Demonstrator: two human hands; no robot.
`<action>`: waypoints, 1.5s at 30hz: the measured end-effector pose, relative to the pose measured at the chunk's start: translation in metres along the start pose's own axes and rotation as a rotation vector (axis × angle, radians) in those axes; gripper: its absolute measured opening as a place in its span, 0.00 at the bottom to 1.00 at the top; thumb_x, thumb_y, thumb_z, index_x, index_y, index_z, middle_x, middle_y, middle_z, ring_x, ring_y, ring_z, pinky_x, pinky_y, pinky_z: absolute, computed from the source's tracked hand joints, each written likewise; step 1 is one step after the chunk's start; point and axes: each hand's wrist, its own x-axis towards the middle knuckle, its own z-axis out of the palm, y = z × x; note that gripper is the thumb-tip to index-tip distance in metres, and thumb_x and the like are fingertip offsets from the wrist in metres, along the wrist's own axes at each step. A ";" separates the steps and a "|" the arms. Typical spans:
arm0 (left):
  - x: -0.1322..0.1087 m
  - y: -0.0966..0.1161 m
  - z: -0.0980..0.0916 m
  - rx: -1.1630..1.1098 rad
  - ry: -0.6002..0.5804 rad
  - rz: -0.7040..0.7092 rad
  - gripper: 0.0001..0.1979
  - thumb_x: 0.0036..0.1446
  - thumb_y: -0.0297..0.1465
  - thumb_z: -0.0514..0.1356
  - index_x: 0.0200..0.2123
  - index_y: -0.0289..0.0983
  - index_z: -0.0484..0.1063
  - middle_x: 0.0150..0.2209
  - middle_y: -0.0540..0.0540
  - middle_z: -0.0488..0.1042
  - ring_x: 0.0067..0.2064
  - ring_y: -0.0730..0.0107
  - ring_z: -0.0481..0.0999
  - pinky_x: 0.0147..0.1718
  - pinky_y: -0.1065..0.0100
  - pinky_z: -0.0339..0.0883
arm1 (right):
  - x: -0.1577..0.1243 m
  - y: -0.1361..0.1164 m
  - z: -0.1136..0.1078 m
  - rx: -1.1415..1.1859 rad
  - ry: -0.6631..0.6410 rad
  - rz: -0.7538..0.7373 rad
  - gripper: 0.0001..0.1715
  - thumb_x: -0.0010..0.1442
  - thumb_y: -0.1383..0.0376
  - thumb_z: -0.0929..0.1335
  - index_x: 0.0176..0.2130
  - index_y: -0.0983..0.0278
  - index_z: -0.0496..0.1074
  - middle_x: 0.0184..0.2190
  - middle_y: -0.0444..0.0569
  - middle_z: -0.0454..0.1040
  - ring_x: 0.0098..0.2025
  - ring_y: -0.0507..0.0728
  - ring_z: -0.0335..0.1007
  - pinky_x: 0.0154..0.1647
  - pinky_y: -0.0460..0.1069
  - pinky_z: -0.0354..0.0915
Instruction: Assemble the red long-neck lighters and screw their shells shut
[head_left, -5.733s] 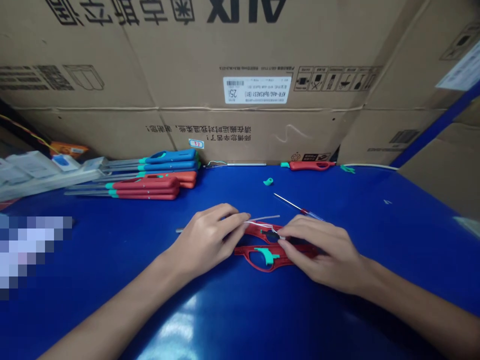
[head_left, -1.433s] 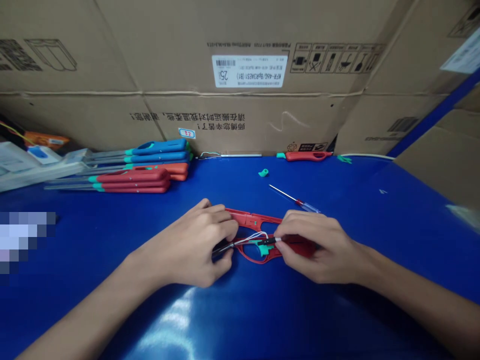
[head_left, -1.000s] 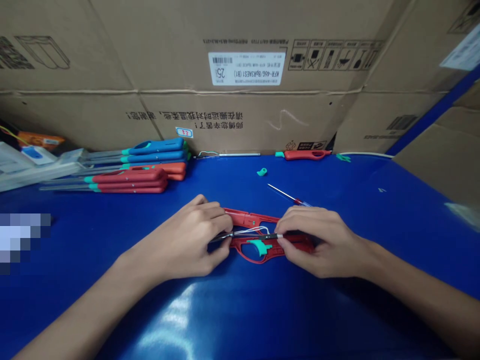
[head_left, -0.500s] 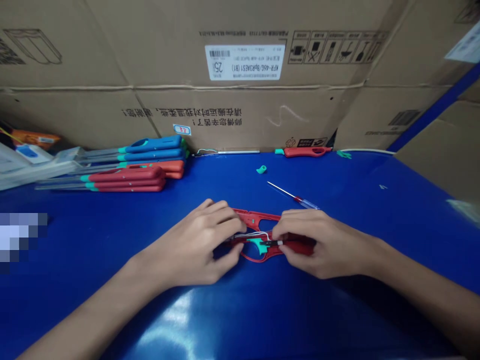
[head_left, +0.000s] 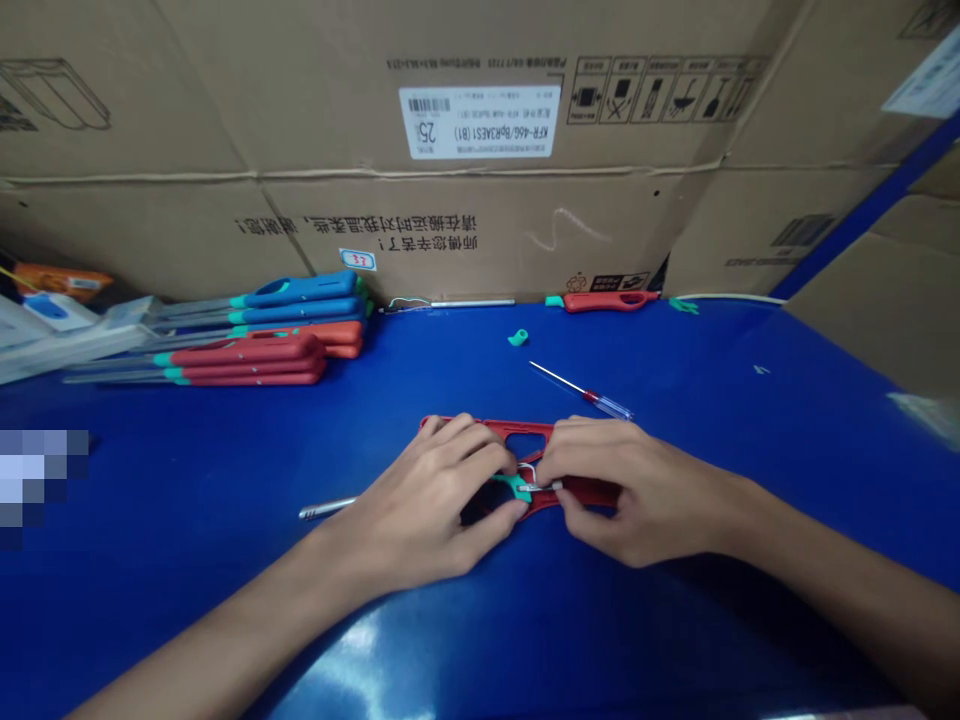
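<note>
Loads of room is left on the near side of the counter (head_left: 525, 640), and on the right too. The middle's filled by the left grip (head_left: 442, 495), right grip (head_left: 637, 490) and red casing (head_left: 592, 491), with a screwdriver (head_left: 592, 397) parked just beyond. Back's walled off by cardboard (head_left: 465, 190), far left's clogged by lighters (head_left: 285, 347).

A workshop, by the look of it, or a small assembly corner. A blue table (head_left: 225, 440) holds a screwdriver (head_left: 590, 397); to the screwdriver's left lie stacked lighters (head_left: 247, 352) of matching build, just beyond its tip a loose green part (head_left: 518, 338), in front of it an opened red shell (head_left: 589, 492). Behind it stands printed cardboard (head_left: 337, 120), bearing a numbered tag (head_left: 358, 260).
</note>
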 end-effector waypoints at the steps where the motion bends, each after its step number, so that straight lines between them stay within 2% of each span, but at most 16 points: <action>1: 0.000 0.000 0.000 0.003 0.002 -0.003 0.07 0.65 0.34 0.56 0.40 0.38 0.70 0.42 0.46 0.75 0.46 0.60 0.71 0.48 0.53 0.60 | 0.000 0.000 0.000 -0.001 -0.001 0.002 0.12 0.55 0.77 0.64 0.34 0.64 0.73 0.30 0.47 0.76 0.33 0.53 0.69 0.36 0.48 0.65; 10: 0.000 -0.001 0.003 -0.027 0.046 -0.018 0.05 0.61 0.30 0.56 0.39 0.36 0.70 0.40 0.44 0.74 0.44 0.60 0.70 0.48 0.52 0.64 | -0.001 0.001 0.000 -0.018 -0.015 0.007 0.11 0.53 0.77 0.64 0.33 0.64 0.71 0.31 0.47 0.75 0.33 0.54 0.67 0.36 0.49 0.64; 22: -0.001 -0.007 0.006 -0.056 0.110 0.056 0.07 0.60 0.29 0.57 0.40 0.33 0.71 0.40 0.41 0.73 0.42 0.60 0.70 0.43 0.56 0.69 | -0.003 0.003 0.002 -0.044 -0.058 0.020 0.09 0.55 0.76 0.65 0.34 0.64 0.71 0.31 0.46 0.74 0.33 0.53 0.65 0.38 0.50 0.60; 30: -0.003 -0.008 0.004 -0.050 0.115 0.073 0.06 0.61 0.29 0.57 0.38 0.32 0.70 0.37 0.41 0.73 0.41 0.61 0.71 0.42 0.57 0.69 | -0.002 0.001 0.001 -0.010 -0.062 0.005 0.09 0.56 0.76 0.65 0.34 0.65 0.72 0.30 0.46 0.74 0.33 0.53 0.66 0.39 0.50 0.62; 37: -0.004 -0.010 0.001 -0.033 0.093 0.070 0.06 0.60 0.29 0.57 0.39 0.32 0.70 0.38 0.41 0.73 0.41 0.61 0.70 0.42 0.57 0.68 | -0.001 0.001 0.001 0.021 -0.050 0.039 0.11 0.58 0.76 0.66 0.38 0.63 0.73 0.34 0.46 0.78 0.36 0.54 0.70 0.45 0.50 0.64; 41: -0.003 -0.010 0.000 -0.049 0.093 0.057 0.05 0.61 0.29 0.56 0.37 0.33 0.69 0.38 0.41 0.73 0.42 0.62 0.70 0.41 0.59 0.68 | -0.001 0.000 0.001 0.025 -0.031 0.057 0.08 0.58 0.76 0.67 0.35 0.64 0.72 0.31 0.44 0.77 0.33 0.51 0.68 0.44 0.47 0.64; 45: -0.003 -0.009 -0.004 -0.012 0.044 0.015 0.05 0.59 0.30 0.58 0.37 0.35 0.69 0.39 0.43 0.73 0.43 0.60 0.70 0.45 0.55 0.67 | -0.002 0.002 0.001 0.028 -0.060 0.066 0.07 0.60 0.74 0.66 0.34 0.64 0.72 0.31 0.43 0.76 0.33 0.50 0.68 0.47 0.48 0.63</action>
